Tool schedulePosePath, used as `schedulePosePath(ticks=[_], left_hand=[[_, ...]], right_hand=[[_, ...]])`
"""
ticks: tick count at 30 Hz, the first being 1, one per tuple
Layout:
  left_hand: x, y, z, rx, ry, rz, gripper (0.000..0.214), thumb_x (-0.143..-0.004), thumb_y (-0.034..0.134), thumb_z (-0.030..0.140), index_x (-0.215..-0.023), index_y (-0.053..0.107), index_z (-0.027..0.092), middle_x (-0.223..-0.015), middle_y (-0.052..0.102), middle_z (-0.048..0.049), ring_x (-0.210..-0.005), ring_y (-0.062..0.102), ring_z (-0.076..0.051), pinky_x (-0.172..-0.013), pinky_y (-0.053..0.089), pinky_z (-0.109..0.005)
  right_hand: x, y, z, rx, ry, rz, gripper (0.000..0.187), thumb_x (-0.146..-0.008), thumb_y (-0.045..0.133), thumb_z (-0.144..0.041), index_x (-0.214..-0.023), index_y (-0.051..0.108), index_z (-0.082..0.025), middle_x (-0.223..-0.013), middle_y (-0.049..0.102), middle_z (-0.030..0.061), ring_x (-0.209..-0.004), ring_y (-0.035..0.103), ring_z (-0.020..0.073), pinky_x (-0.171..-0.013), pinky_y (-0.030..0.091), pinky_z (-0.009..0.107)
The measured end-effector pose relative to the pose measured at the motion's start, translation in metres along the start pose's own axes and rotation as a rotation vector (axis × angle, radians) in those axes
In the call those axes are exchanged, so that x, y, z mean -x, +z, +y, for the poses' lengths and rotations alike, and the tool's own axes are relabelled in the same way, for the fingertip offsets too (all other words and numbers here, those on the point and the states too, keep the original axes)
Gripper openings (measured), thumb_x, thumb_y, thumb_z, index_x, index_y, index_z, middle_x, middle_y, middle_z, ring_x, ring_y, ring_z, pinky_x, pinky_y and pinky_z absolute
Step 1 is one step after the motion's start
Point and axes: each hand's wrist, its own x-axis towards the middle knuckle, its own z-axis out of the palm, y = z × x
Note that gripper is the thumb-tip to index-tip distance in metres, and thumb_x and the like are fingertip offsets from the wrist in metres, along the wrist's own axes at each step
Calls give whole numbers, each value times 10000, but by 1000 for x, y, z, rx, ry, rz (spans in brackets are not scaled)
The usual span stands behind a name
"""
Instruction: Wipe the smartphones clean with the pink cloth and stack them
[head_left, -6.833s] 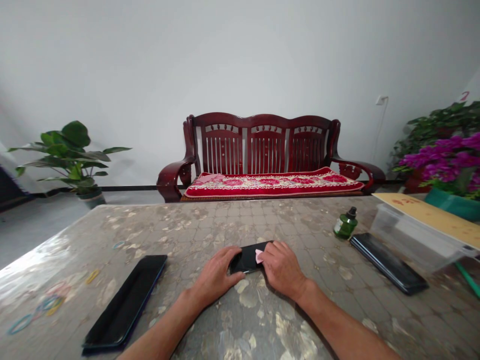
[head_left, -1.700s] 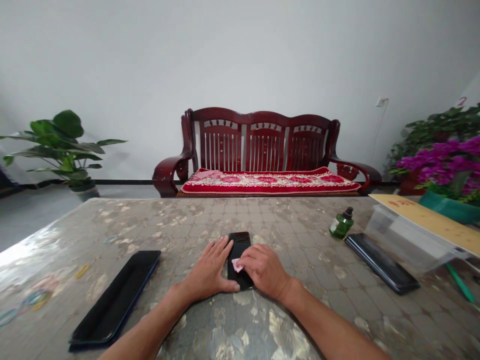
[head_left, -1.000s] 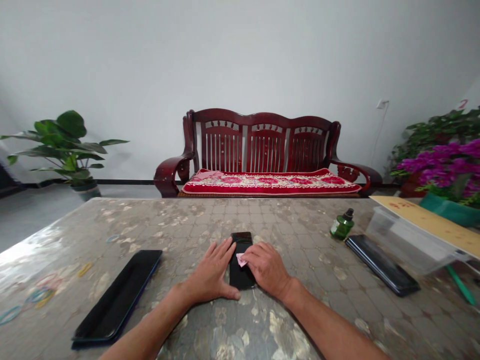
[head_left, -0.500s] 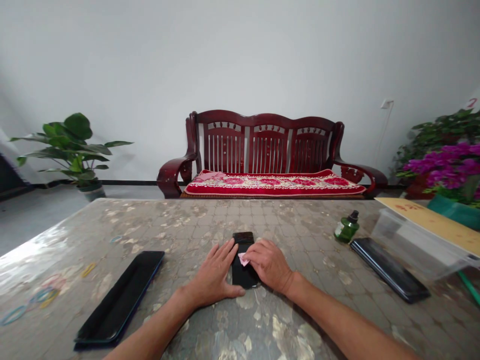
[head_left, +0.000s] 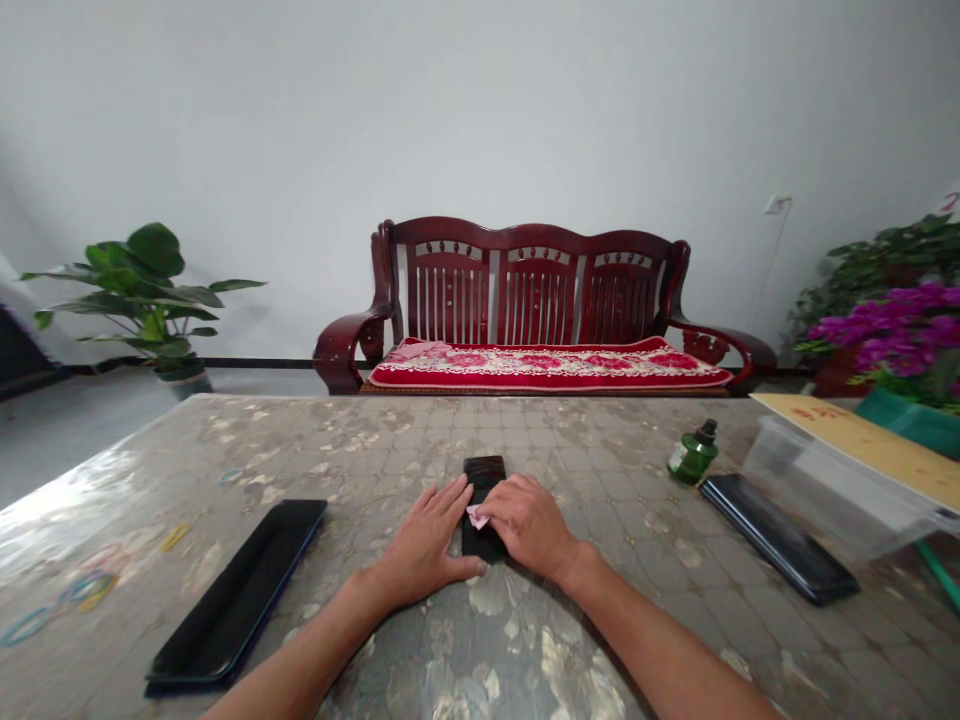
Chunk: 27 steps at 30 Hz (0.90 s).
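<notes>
Left hand (head_left: 429,540): splayed, likely steadying your flat black glass phone (head_left: 482,546).
Right hand (head_left: 534,525): you pinch small pink cloth (head_left: 476,517).

A home sitting room: carved wooden bench (head_left: 529,285), potted plant (head_left: 146,290), flowers (head_left: 900,335)

Phone (head_left: 484,545): black, slim, flat on table (head_left: 390,440), dark glossy face up, long axis running near to far. Cloth (head_left: 476,517): pale pink, small, crumpled; pinched in right hand's grip (head_left: 529,525), against phone's face.
</notes>
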Motion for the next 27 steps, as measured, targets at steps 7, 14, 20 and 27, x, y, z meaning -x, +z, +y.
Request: schedulePosePath(ticks=[7,14,20,27], left_hand=[[-1,-3,2,8,-17,-11,898,-759,710,558,-1494,354,184,-1555,340,-183,-1438,319,-330,-1179,226,-538],[-1,-5,1,14,-17,-35,888,-766,711,553,-1491,361,180,-1553,342,-187,-1445,306,-322,-1179,214,-549],[-1,-6,2,76,14,-8,823,-808,701,441,-1510,331,225,-1551,371,-137,-1433,334,-315,-1183,212,-556],[-1,-8,4,97,5,-22,828,-806,708,398,-1516,314,237,-1551,375,-124,-1433,337,-312,-1191,197,-548]], right_hand=[[1,4,7,2,48,47,191,-936,560,-159,-950,730,-246,-896,688,33,-874,540,187,-803,398,323],[2,4,4,-24,8,35,178,-931,572,-160,-955,724,-250,-890,699,27,-871,540,197,-809,389,337],[1,3,10,29,109,56,166,-899,611,-129,-942,727,-239,-902,696,20,-873,529,196,-804,377,324],[1,1,12,47,80,13,174,-921,593,-163,-959,735,-257,-901,695,20,-880,531,187,-810,368,322]])
